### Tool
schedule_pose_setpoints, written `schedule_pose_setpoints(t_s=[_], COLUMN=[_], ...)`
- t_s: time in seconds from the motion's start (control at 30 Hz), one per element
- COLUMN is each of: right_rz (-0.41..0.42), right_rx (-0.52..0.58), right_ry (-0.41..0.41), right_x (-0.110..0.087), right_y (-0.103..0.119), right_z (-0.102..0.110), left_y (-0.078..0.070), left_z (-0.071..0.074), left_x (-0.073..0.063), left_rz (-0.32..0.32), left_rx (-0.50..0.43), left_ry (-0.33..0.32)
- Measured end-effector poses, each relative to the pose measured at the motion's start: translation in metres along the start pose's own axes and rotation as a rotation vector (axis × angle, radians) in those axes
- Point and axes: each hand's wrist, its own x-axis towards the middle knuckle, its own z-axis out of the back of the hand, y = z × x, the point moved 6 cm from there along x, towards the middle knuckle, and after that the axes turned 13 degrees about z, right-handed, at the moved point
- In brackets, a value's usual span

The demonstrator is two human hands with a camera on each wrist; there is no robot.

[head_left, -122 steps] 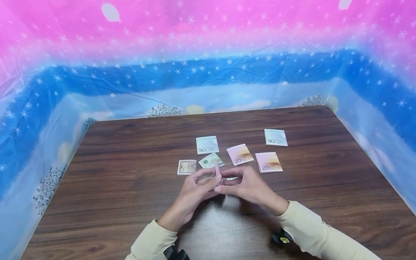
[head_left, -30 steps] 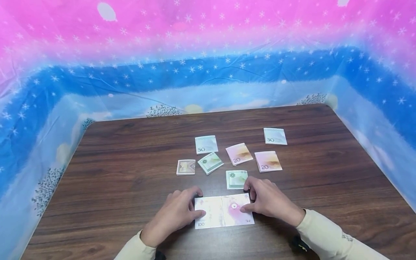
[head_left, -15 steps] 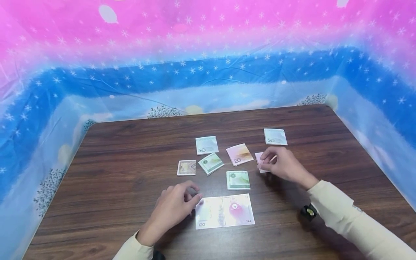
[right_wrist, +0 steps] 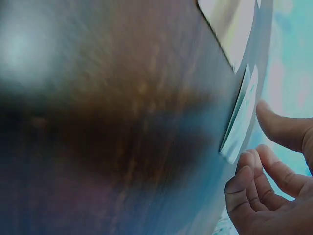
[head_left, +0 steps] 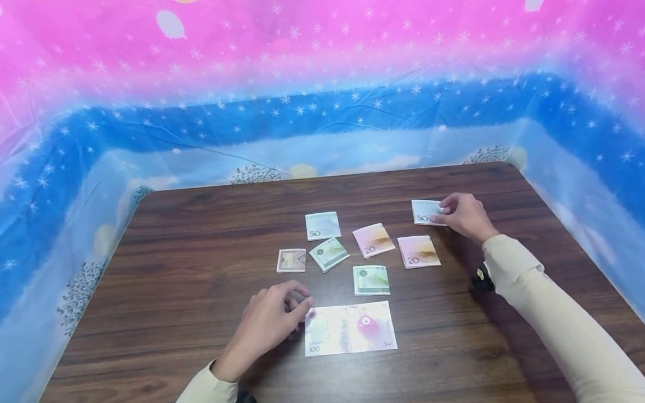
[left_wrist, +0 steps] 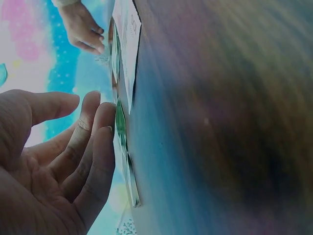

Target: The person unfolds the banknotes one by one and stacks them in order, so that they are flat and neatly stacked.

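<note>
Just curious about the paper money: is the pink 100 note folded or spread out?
Spread out: the 100 note lies open on the table, both halves showing, with a crease between them.

Pink 100 note (head_left: 327,331): held up 4.1 s ago, now opened flat on bench (head_left: 216,238). Left hand (head_left: 272,312): thumb off note since 1.0 s ago, now by its left edge. Right hand (head_left: 466,215): left 100, passed right-hand 20 note (head_left: 419,251), now at far-right 50 note (head_left: 422,210).

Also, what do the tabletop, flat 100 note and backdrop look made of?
Tabletop: probably wood-look laminate; brown grain, soft glare.
100 note: likely printed paper, slightly glossy; centre crease, bright glare.
Backdrop: fabric or plastic sheet, finish unclear; wrinkles.
</note>
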Motion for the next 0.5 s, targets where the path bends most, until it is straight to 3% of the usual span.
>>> schedule_pose_setpoints(t_s=[0.2, 0.5], right_rz=[-0.079, -0.096], right_rx=[0.021, 0.065], right_ry=[0.043, 0.109], right_x=[0.011, 0.021], right_y=[-0.017, -0.022], right_z=[-0.003, -0.008], left_y=[-0.001, -0.001], left_z=[0.0, 0.003], left_x=[-0.001, -0.002], left_rz=[-0.004, -0.001], left_rx=[-0.011, -0.014], left_ry=[0.012, 0.02])
